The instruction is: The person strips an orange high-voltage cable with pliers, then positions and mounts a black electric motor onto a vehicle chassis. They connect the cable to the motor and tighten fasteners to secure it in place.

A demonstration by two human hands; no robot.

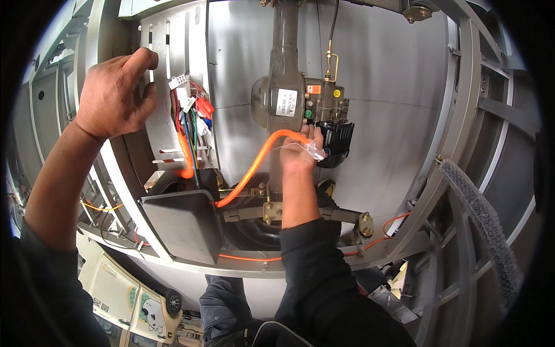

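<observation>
My left hand [118,92] is raised against a slotted grey metal panel [159,115], fingers curled on its edge, just left of a bundle of coloured wires and white connectors [191,110]. My right hand [303,150] reaches up to the grey motor unit [289,98] and grips a thick orange cable [260,159] where it meets the motor, with a small clear plastic piece [315,151] in the fingers. A black connector block [338,139] sits right beside that hand.
A dark grey box [185,222] hangs below the wire bundle. An axle bar with brackets [324,215] and thin orange wires [370,243] runs beneath. A tyre tread [485,220] curves at the right. Grey frame rails surround everything.
</observation>
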